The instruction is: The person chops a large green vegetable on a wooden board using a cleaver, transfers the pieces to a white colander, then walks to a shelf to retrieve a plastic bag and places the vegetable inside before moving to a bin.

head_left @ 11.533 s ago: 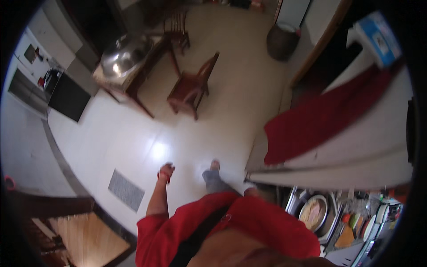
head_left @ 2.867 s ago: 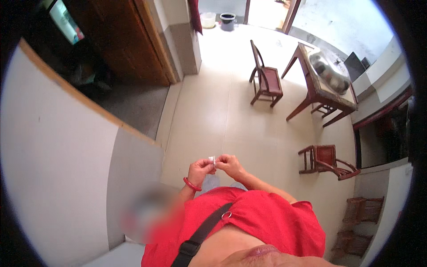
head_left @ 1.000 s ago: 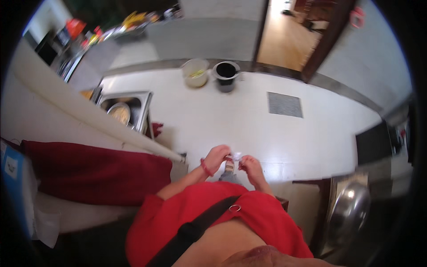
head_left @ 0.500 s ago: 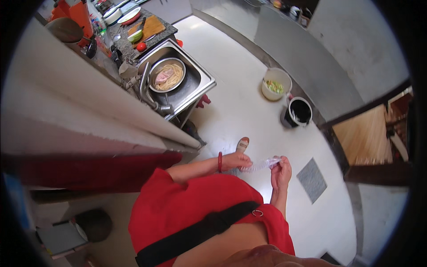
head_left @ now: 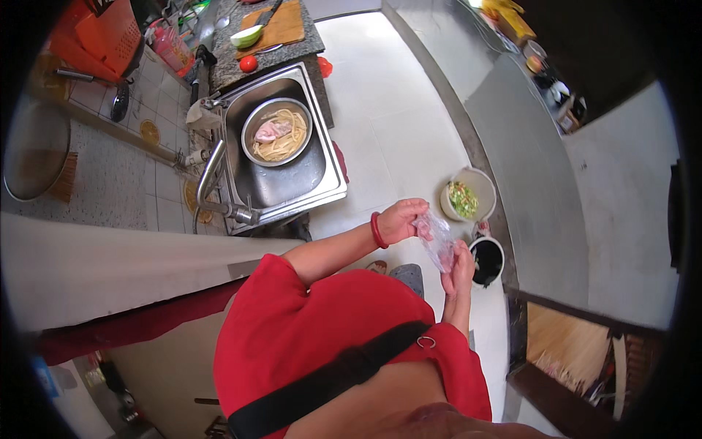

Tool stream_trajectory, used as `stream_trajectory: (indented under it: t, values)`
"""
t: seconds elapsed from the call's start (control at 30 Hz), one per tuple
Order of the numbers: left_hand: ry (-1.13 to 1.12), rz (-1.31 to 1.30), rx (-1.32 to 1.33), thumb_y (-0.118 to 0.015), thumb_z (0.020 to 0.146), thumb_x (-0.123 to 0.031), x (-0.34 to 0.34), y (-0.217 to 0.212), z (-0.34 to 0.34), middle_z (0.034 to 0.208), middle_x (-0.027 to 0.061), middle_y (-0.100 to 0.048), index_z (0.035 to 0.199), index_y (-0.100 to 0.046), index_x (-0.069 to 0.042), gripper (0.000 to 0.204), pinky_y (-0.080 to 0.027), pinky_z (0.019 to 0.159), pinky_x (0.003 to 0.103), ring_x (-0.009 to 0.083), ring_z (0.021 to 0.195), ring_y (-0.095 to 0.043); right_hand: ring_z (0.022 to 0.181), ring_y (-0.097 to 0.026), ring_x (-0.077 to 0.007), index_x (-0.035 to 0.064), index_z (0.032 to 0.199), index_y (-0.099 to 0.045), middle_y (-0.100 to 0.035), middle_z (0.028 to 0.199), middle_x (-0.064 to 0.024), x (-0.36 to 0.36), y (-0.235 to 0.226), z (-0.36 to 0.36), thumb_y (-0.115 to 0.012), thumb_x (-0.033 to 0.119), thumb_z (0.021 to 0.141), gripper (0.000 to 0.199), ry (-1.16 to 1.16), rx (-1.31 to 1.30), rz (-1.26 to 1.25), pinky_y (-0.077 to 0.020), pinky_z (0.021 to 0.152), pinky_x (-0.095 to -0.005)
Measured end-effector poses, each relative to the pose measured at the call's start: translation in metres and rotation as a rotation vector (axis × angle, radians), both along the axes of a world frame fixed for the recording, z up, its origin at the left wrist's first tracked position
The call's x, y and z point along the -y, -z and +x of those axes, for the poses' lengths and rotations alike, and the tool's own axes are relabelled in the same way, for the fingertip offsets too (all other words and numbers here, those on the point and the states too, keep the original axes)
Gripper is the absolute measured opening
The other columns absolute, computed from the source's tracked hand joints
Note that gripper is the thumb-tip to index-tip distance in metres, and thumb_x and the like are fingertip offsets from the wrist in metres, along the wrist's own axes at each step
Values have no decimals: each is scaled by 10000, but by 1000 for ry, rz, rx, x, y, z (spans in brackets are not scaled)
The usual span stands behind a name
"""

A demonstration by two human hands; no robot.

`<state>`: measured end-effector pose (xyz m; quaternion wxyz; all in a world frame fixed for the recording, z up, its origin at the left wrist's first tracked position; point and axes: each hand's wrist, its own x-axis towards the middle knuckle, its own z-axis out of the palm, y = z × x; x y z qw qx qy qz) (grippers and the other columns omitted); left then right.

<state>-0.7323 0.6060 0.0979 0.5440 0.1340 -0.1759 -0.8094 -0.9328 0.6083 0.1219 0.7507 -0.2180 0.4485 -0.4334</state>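
A clear, crinkled plastic bag (head_left: 438,240) stretches between my two hands in front of my body. My left hand (head_left: 401,220), with a red bangle at its wrist, pinches the bag's upper left end. At the lower right end, my right hand (head_left: 459,271) is closed on the bag. Beyond the bag stands a white bucket (head_left: 482,183) with green and yellowish scraps in it. Close by my right hand is a second white-rimmed bucket (head_left: 499,276), dark inside.
To the left is a metal sink (head_left: 322,175) with a curved faucet (head_left: 212,175). Inside sits a steel bowl (head_left: 251,150) holding pink meat (head_left: 272,132) and pale strips. The counter bears a tomato (head_left: 248,64), a cut green vegetable (head_left: 246,36) and a cutting board (head_left: 289,25).
I have moved nearer the sink and buckets. Both hands have risen and reach farther forward. The bag is spread wider between them and still held at both ends.
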Motion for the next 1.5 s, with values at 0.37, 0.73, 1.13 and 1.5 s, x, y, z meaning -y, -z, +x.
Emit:
stream_trajectory:
  t: [0.37, 0.73, 1.13, 1.5]
  values:
    - [-458, 208, 89, -484, 883, -248, 141, 20, 107, 905, 92, -616, 951, -569, -11, 260, -455, 736, 358, 214, 854, -583, 540, -437, -46, 55, 814, -565, -516, 679, 15, 261, 18, 76, -546, 211, 863, 164, -886, -106, 23, -314, 436, -178]
    - [-689, 334, 380, -517, 887, -136, 196, 15, 198, 761, 30, -580, 968, -568, -6, 161, -433, 551, 238, 104, 634, -542, 585, -410, -87, 124, 1005, -518, -484, 762, 5, 456, -9, 306, -497, 180, 896, 124, -1096, 629, 129, -304, 435, -177]
    - [-1281, -52, -304, -520, 825, -128, 241, 21, 394, 917, 112, -595, 897, -556, -30, 127, -457, 782, 357, 234, 864, -562, 536, -383, -82, 211, 1348, -302, -500, 785, -34, 532, -10, 536, -511, 180, 876, 518, -1376, 521, 188, -317, 422, -166]
    - [-1748, 665, 565, -558, 744, 9, 234, -9, 578, 607, 35, -540, 707, -497, -53, 94, -368, 419, 215, 101, 464, -468, 511, -337, -49, 115, 1399, -229, -465, 757, 25, 512, -6, 776, -424, -14, 781, 661, -1649, 397, -60, -296, 447, -181]
